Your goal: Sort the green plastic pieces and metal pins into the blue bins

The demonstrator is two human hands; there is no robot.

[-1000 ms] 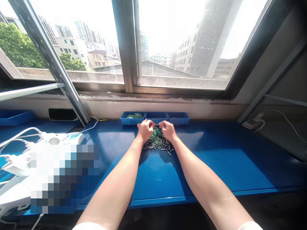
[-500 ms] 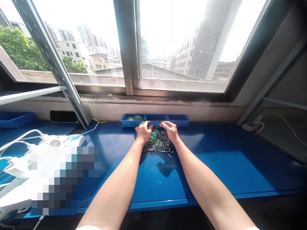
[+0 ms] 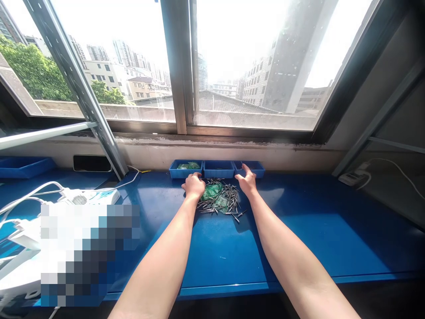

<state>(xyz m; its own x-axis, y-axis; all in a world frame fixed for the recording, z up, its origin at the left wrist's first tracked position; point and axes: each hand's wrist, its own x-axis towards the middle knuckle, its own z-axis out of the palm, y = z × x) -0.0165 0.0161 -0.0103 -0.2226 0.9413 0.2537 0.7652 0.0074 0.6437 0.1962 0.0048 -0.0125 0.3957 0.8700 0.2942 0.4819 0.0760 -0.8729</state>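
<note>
A loose heap of thin steel pins [image 3: 229, 199] lies on the blue bench [image 3: 299, 230], mixed with flat green pieces [image 3: 211, 192]. My left hand [image 3: 194, 186] rests at the heap's left edge with its fingers curled, and I cannot tell whether it holds anything. My right hand [image 3: 247, 180] stands at the heap's back right, fingers spread and empty, close to the right compartment of a blue three-part tray [image 3: 219, 169]. The tray's left compartment holds green pieces [image 3: 187, 166].
A white power strip [image 3: 79, 197] with white cables lies at the left, beside a pixelated patch [image 3: 89, 254]. A separate blue tray [image 3: 25, 167] stands at the far left. A wall and a metal-framed window run behind the bench, and a metal strut [image 3: 99, 141] comes down at the left.
My hands have moved apart and uncovered the heap. The right hand has opened and shifted back and right, and the left hand has shifted left to the heap's edge.
</note>
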